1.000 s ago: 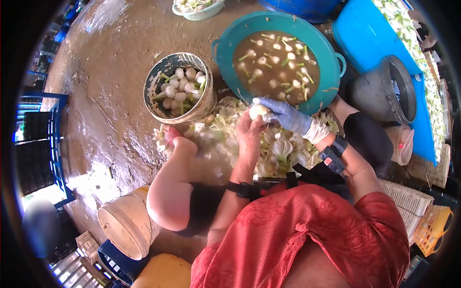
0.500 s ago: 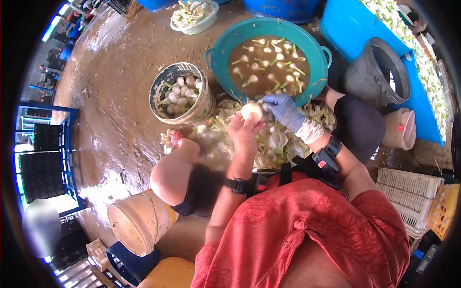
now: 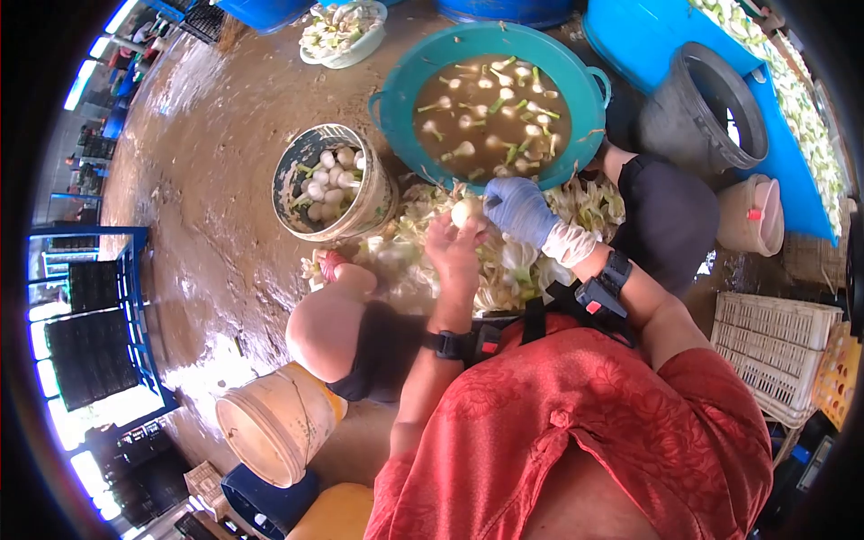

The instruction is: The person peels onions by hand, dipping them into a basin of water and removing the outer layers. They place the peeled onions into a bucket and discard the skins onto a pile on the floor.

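A pale garlic bulb is held upright in the fingers of my bare left hand. My right hand, in a blue glove with a white cuff, is curled closed right beside the bulb. Whatever lies inside its fingers is hidden. Below both hands spreads a heap of leafy peelings between my knees. Just beyond sits a green tub of brown water with many stemmed bulbs floating in it. To the left, a dirty bucket holds several trimmed white bulbs.
A bowl of peelings stands at the far side. On the right are a grey bucket, a blue container, a pinkish bucket and white crates. An overturned cream bucket lies at lower left on the wet, muddy floor.
My right hand has turned and curled more tightly, with its knuckles now nearer the bulb. My left hand keeps hold of the bulb. The whole view has shifted slightly.
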`<state>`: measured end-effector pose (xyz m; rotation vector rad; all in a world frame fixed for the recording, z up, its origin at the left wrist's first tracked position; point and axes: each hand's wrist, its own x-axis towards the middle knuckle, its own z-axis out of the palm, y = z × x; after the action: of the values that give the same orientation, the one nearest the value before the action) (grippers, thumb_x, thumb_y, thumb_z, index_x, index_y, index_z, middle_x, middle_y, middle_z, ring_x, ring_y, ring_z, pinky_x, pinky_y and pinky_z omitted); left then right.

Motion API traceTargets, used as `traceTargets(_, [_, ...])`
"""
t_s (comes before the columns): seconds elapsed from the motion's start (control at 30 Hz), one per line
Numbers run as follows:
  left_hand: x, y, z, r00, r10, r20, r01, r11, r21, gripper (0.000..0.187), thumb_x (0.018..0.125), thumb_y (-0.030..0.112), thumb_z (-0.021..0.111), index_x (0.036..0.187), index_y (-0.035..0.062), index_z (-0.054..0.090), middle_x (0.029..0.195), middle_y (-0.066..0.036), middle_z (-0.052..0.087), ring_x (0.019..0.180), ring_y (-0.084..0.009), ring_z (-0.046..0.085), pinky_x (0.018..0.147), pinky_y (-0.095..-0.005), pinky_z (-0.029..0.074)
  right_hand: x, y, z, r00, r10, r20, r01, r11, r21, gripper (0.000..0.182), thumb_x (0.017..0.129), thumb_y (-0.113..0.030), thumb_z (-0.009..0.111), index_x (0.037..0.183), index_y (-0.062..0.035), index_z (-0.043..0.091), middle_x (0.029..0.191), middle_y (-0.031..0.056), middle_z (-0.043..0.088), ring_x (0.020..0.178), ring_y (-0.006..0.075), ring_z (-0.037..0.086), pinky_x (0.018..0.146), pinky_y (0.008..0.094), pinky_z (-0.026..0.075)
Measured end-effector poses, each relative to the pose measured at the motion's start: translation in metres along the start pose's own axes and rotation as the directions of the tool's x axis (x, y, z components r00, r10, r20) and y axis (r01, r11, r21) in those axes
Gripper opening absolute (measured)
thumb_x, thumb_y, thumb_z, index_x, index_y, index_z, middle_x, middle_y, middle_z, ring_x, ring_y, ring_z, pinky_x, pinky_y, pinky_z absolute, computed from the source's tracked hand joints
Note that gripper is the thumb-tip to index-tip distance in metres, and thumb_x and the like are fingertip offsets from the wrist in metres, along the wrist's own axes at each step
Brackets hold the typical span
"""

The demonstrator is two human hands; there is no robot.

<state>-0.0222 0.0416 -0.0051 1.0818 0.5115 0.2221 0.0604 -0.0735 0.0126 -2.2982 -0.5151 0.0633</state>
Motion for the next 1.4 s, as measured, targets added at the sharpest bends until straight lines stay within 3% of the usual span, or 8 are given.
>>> traceTargets(0.33, [0.008, 0.019, -0.013, 0.969, -0.143, 0.202, 0.209, 0.911, -0.356, 0.021, 0.087, 0.008, 0.055, 0.106, -0.0008, 0.052, 0.095, -0.014, 0.062, 0.08, -0.0276, 0.064, 0.068, -0.0364, 0.055, 0.005, 0.058, 0.005, 0.951, 0.21, 0.225, -0.188, 0.975, -0.116, 0.019, 0.075, -0.018, 0.061, 0.076, 0.0005, 0.063, 0.068, 0.017, 0.061, 0.064, 0.0276, 0.061, 0.065, 0.0371, 0.048])
traceTargets(0.43, [0.01, 0.017, -0.018, 0.978, -0.117, 0.173, 0.169, 0.929, -0.33, 0.021, 0.088, 0.007, 0.054, 0.108, 0.0001, 0.051, 0.097, -0.014, 0.062, 0.081, -0.027, 0.064, 0.07, -0.0378, 0.055, -0.005, 0.04, 0.001, 0.912, 0.351, 0.214, -0.409, 0.826, 0.387, 0.015, 0.077, -0.013, 0.064, 0.077, 0.0021, 0.062, 0.065, 0.012, 0.059, 0.06, 0.0153, 0.056, 0.062, 0.0308, 0.047])
traceTargets(0.8, [0.005, 0.006, -0.012, 0.996, -0.037, 0.081, 0.057, 0.966, -0.251, 0.022, 0.079, 0.006, 0.064, 0.098, 0.0028, 0.052, 0.092, -0.01, 0.06, 0.079, -0.0224, 0.062, 0.068, -0.0371, 0.054, -0.013, 0.006, 0.02, 0.996, -0.087, 0.025, 0.069, 0.907, 0.414, 0.009, 0.075, -0.005, 0.059, 0.075, 0.0017, 0.054, 0.063, 0.0127, 0.055, 0.054, 0.0166, 0.049, 0.054, 0.0335, 0.043])
traceTargets(0.9, [0.009, 0.004, -0.011, 1.0, -0.003, -0.014, -0.002, 0.955, -0.296, 0.024, 0.076, 0.008, 0.066, 0.096, 0.0022, 0.052, 0.091, -0.01, 0.06, 0.079, -0.0223, 0.062, 0.067, -0.0367, 0.054, -0.02, 0.004, 0.029, 0.962, 0.191, 0.198, -0.274, 0.698, 0.661, 0.009, 0.076, -0.005, 0.058, 0.074, 0.0029, 0.054, 0.059, 0.0103, 0.054, 0.048, 0.0156, 0.048, 0.049, 0.0313, 0.042])
traceTargets(0.97, [0.013, 0.002, -0.014, 0.996, 0.054, -0.068, -0.072, 0.949, -0.307, 0.025, 0.075, 0.011, 0.066, 0.095, 0.0025, 0.053, 0.094, -0.011, 0.059, 0.084, -0.0235, 0.061, 0.07, -0.0388, 0.053, -0.024, 0.006, 0.04, 0.786, 0.504, 0.358, -0.527, 0.245, 0.814, 0.01, 0.077, -0.005, 0.056, 0.073, 0.0041, 0.055, 0.056, 0.0087, 0.053, 0.044, 0.0152, 0.048, 0.045, 0.0299, 0.04])
traceTargets(1.1, [0.015, -0.006, -0.02, 1.0, -0.025, 0.009, 0.026, 0.919, -0.394, 0.027, 0.076, 0.016, 0.065, 0.096, 0.0034, 0.053, 0.098, -0.01, 0.059, 0.093, -0.024, 0.059, 0.079, -0.0404, 0.05, -0.027, 0.028, 0.05, 0.762, 0.496, 0.416, -0.59, 0.267, 0.762, 0.01, 0.078, -0.005, 0.057, 0.073, 0.0042, 0.057, 0.056, 0.0072, 0.054, 0.043, 0.0159, 0.05, 0.044, 0.0301, 0.041])
traceTargets(1.27, [0.022, -0.024, -0.029, 0.955, -0.172, 0.243, 0.286, 0.755, -0.59, 0.032, 0.078, 0.025, 0.063, 0.102, 0.0062, 0.054, 0.102, -0.005, 0.06, 0.098, -0.0227, 0.057, 0.087, -0.0383, 0.047, -0.014, 0.04, 0.042, 0.923, 0.338, 0.185, -0.372, 0.907, 0.199, 0.013, 0.078, -0.009, 0.059, 0.088, -0.0025, 0.063, 0.069, 0.0079, 0.062, 0.059, 0.0169, 0.059, 0.056, 0.0291, 0.047])
traceTargets(1.4, [0.022, -0.017, -0.026, 0.953, -0.18, 0.242, 0.291, 0.761, -0.58, 0.029, 0.083, 0.027, 0.06, 0.103, 0.0068, 0.054, 0.103, -0.006, 0.06, 0.098, -0.0233, 0.057, 0.088, -0.0396, 0.046, -0.011, 0.035, 0.026, 0.986, 0.164, -0.038, -0.117, 0.832, 0.542, 0.021, 0.078, -0.016, 0.062, 0.097, -0.0064, 0.064, 0.081, 0.0099, 0.064, 0.068, 0.0227, 0.061, 0.064, 0.0343, 0.048])
